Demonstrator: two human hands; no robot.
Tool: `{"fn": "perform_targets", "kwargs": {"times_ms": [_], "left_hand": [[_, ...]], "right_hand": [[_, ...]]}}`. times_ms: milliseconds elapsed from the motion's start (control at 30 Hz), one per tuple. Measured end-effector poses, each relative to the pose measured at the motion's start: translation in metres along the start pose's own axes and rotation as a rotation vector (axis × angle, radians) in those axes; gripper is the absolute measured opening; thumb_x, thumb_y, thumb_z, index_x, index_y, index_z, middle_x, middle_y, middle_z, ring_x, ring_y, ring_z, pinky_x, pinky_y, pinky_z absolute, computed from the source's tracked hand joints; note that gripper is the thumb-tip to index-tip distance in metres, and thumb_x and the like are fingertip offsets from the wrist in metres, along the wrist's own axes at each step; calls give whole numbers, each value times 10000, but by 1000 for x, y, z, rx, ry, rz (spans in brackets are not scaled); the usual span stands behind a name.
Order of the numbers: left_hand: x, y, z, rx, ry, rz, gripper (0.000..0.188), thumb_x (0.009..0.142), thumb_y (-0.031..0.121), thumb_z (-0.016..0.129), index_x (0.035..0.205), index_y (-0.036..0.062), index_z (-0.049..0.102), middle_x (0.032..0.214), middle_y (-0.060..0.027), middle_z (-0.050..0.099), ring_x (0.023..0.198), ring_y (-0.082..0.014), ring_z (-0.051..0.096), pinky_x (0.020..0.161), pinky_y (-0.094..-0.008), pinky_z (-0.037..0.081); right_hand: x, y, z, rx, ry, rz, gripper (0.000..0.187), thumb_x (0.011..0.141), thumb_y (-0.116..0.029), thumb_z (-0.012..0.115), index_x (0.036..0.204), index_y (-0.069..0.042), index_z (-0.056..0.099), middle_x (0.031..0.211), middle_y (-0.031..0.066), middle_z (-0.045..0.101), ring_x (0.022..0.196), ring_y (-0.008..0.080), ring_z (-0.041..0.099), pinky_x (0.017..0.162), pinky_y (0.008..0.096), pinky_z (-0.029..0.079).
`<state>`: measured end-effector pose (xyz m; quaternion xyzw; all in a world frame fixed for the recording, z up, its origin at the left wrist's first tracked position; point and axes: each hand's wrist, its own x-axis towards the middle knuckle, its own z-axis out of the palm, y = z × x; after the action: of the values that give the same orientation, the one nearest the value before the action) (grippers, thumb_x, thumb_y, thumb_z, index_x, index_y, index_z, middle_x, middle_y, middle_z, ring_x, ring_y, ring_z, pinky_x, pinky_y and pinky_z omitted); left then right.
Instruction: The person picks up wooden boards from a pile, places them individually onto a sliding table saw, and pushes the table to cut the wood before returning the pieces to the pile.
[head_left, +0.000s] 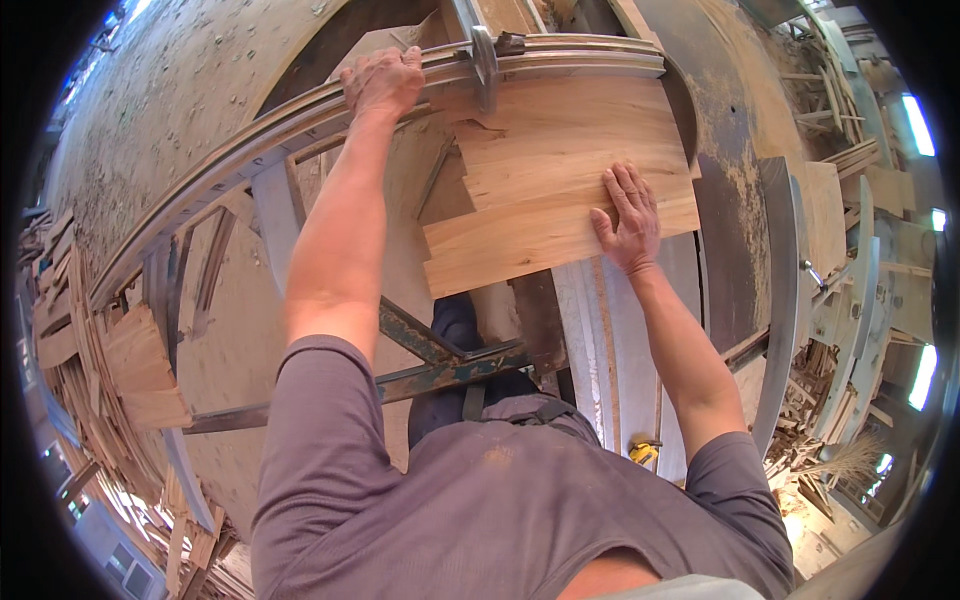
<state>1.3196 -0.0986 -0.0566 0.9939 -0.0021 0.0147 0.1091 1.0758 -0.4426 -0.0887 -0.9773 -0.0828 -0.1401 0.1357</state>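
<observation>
My left hand (385, 82) is closed over the top of a long layered wooden fence (250, 135) that runs across the far side. Against that fence lie light wooden boards (570, 130) with stepped left ends, side by side as a broad panel. My right hand (632, 215) rests flat on the nearest board, fingers stretched out, close to its right end. Between my hands, a metal flip stop (484, 65) straddles the fence. The boards' left ends overhang the open frame below.
Under the boards is a metal sliding table (630, 330) with a yellow tape measure (645, 451) near my body. A dark, sawdust-covered machine top (735, 230) stands to the right. A green steel arm (430, 375) crosses before my waist. Offcuts (75, 310) are heaped at the left.
</observation>
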Motion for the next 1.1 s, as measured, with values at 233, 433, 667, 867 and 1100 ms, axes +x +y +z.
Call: {"fn": "perform_targets", "kwargs": {"times_ms": [233, 433, 667, 867, 1100], "left_hand": [[-123, -6, 21, -152, 316, 206, 500, 959, 419, 525, 1288, 53, 613, 1407, -122, 552, 1337, -312, 451, 1136, -487, 293], [-364, 21, 22, -670, 27, -22, 665, 799, 220, 761, 1349, -69, 525, 1455, -276, 447, 1352, -364, 440, 1161, -479, 320], [-493, 22, 47, -1252, -524, -274, 389, 775, 127, 761, 1104, -42, 640, 955, -72, 694, 887, -182, 648, 807, -330, 537], [-591, 79, -32, -1114, -308, -90, 193, 815, 65, 741, 963, -5, 640, 855, -72, 615, 825, -145, 579, 740, -288, 476], [-578, 113, -123, -1064, -259, 343, 68, 830, -8, 724, 865, 14, 671, 843, -43, 595, 738, -121, 528, 634, -277, 406]], "right_hand": [[-88, -13, -29, 6, -5, 2, 582, 898, -410, 613, 1384, -90, 593, 1483, 124, 523, 1426, 305, 420, 1179, 453, 293], [-148, -21, -53, -3, 21, 9, 574, 895, -381, 630, 1380, -77, 593, 1491, 129, 511, 1429, 315, 413, 1181, 448, 296], [-198, -20, -82, 105, -64, 144, 436, 816, -211, 719, 1216, -42, 670, 1313, 173, 618, 1298, 354, 514, 1106, 450, 394], [-171, -53, -96, 228, -97, -228, 391, 859, -212, 682, 1203, -33, 633, 1401, 206, 554, 1360, 383, 460, 1155, 472, 348], [-92, -73, -176, 331, -74, -248, 483, 954, -369, 621, 1350, -93, 600, 1407, 180, 570, 1347, 350, 486, 1144, 452, 362]]}}
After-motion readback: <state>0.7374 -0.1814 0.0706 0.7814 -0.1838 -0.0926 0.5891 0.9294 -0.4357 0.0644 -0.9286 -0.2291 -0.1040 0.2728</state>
